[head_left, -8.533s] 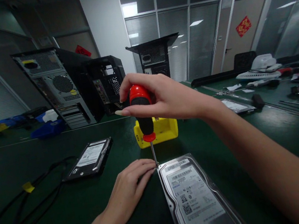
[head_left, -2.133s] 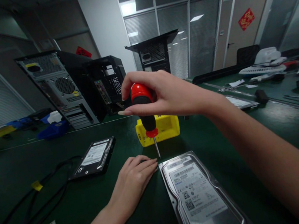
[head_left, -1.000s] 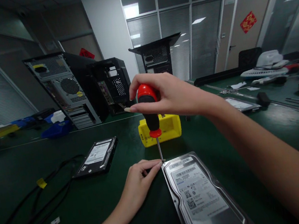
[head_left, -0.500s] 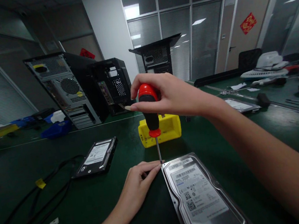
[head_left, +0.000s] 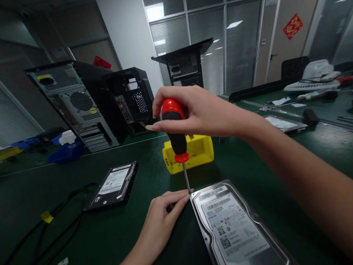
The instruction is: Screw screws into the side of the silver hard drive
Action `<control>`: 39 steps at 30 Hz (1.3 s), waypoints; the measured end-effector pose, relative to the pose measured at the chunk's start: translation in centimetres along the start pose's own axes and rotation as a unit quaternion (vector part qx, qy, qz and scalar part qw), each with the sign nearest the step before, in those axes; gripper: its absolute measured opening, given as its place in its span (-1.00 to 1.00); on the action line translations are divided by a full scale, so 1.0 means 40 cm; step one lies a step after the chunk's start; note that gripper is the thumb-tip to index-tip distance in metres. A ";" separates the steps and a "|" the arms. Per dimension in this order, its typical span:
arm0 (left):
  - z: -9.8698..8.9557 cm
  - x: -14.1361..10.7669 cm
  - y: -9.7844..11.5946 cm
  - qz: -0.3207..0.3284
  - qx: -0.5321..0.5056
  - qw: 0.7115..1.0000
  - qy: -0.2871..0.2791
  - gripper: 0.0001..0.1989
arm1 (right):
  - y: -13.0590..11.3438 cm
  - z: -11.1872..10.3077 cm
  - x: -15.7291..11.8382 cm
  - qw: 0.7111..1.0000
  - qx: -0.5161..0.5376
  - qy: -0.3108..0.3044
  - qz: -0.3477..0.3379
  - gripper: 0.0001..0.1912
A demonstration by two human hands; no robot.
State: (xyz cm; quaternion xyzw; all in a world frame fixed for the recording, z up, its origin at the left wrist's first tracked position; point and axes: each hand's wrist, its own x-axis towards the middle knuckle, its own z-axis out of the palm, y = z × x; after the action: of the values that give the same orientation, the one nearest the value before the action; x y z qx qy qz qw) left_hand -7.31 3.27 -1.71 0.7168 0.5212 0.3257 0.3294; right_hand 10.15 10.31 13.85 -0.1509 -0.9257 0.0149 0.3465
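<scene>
USB cable [head_left: 63,264], black, yellow-tagged, on the green tabletop [head_left: 153,169]. Black-edged hard drive [head_left: 114,184], label up, near it. Left hand [head_left: 162,218]: thumb and fingertips close together beside the tip of the screwdriver [head_left: 178,144]; whether they pinch anything, I cannot tell. Screwdriver: nearly upright. Yellow bin [head_left: 205,150], behind. Right hand [head_left: 192,108]: curled around the red-and-black handle. Silver hard drive [head_left: 235,227]: label up, its far-left corner at the tip.

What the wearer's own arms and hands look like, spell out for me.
The left hand and right hand are ungloved, with no rings or watch visible. The forearms show no sleeves. The right thumbnail is long, extending past the fingertip.
</scene>
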 end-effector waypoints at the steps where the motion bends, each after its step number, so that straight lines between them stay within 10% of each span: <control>1: 0.000 -0.001 0.000 0.001 0.000 1.000 0.000 -0.74 | 0.000 0.000 0.000 1.000 -0.001 0.000 0.001 -0.70; 39: 0.003 -0.004 0.002 -0.019 -0.003 1.000 0.015 -0.71 | -0.002 0.004 0.001 1.000 0.008 0.003 -0.006 -0.70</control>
State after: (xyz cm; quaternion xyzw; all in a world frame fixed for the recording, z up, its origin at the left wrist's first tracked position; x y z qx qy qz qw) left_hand -7.20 3.06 -1.74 0.7007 0.5385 0.3314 0.3303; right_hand 10.00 10.26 13.77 -0.1426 -0.9255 0.0203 0.3503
